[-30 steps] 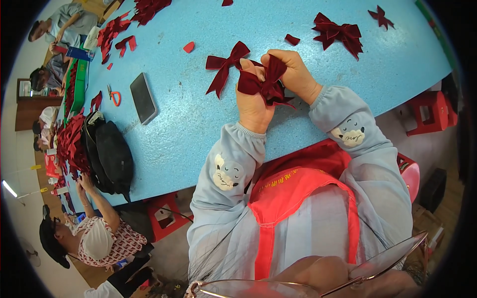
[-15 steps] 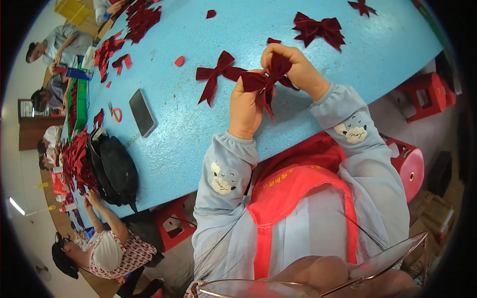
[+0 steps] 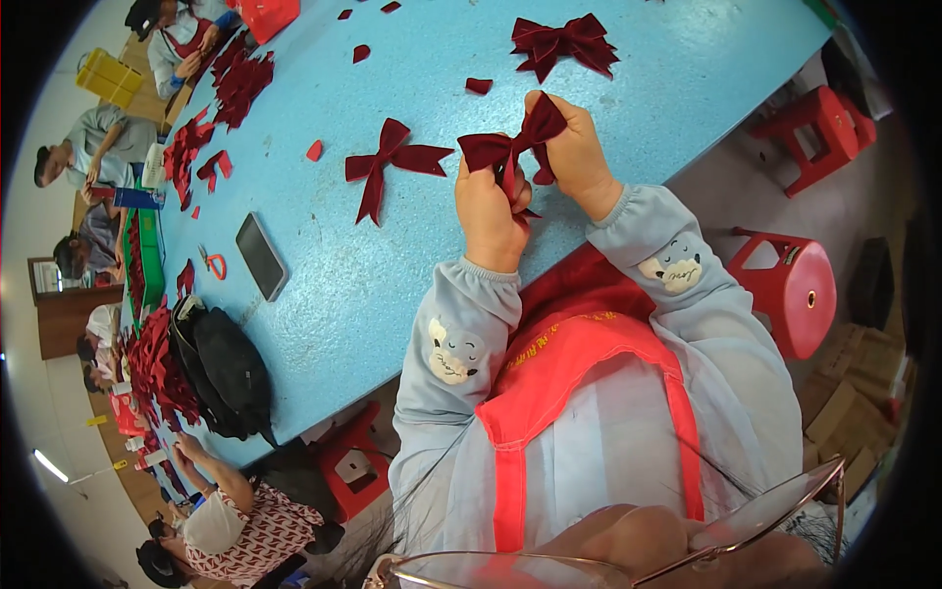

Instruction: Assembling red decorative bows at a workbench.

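Raising the dark red bow point(image 3: 510, 147) higher (both hands gripping).

My left hand point(image 3: 488, 211) and right hand point(image 3: 574, 147) meet above the near edge of the table point(image 3: 392, 294), both pinching one bow point(image 3: 505, 147) held between them, off the tabletop. A second bow point(image 3: 388, 167) lies on the table just left of my hands, a third bow point(image 3: 564, 41) lies beyond them toward the far edge, and small scraps point(image 3: 479, 85) sit between those two. Farther left on the table lie a phone point(image 3: 261, 255), scissors point(image 3: 213, 263) beside it and a bag point(image 3: 224, 371) at the near-left edge, while a stool point(image 3: 790, 290) stands on the floor to my right.
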Available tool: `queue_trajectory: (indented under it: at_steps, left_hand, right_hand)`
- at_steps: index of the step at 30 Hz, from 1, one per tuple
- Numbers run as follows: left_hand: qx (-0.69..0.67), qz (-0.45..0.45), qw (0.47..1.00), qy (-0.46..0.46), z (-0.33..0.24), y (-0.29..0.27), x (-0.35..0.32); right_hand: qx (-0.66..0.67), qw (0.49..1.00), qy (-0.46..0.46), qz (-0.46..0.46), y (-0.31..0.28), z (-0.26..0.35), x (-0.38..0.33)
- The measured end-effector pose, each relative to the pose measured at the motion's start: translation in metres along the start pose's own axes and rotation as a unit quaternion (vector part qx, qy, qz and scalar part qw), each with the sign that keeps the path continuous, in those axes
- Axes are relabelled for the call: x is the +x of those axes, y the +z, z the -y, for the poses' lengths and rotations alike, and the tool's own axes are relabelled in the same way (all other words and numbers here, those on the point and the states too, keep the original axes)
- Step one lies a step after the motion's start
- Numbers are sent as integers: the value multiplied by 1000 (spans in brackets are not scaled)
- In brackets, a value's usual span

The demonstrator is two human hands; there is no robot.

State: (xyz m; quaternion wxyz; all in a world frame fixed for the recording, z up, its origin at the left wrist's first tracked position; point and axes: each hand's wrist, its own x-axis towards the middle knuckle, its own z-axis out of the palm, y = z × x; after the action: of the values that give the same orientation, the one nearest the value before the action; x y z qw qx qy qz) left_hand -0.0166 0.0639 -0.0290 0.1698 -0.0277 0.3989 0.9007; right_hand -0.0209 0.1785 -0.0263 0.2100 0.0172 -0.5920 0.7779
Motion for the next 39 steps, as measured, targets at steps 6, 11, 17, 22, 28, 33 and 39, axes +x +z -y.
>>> queue_trajectory:
  at_steps: [6,11,17,22,28,33,39]
  left_hand:
    - [-4,-7,1000,-15,5,15,-4]
    - [-1,-24,999,-41,7,18,-5]
    - [37,8,999,-32,13,17,-14]
    - [119,82,990,-8,17,18,-30]
    - [131,123,983,-34,31,40,-44]
    - [59,103,988,-99,41,52,-62]
    - [39,78,994,-73,30,34,-73]
  right_hand:
    - [83,990,115,13,-12,3,-4]
    - [96,978,182,28,-16,-1,-5]
    - [-78,997,-24,14,-26,16,-7]
    - [-96,995,-39,-11,-39,34,-23]
    - [-172,982,-78,-26,-58,51,-40]
    - [-59,998,-24,-15,-58,62,-60]
    - [-75,991,-24,107,-58,60,-70]
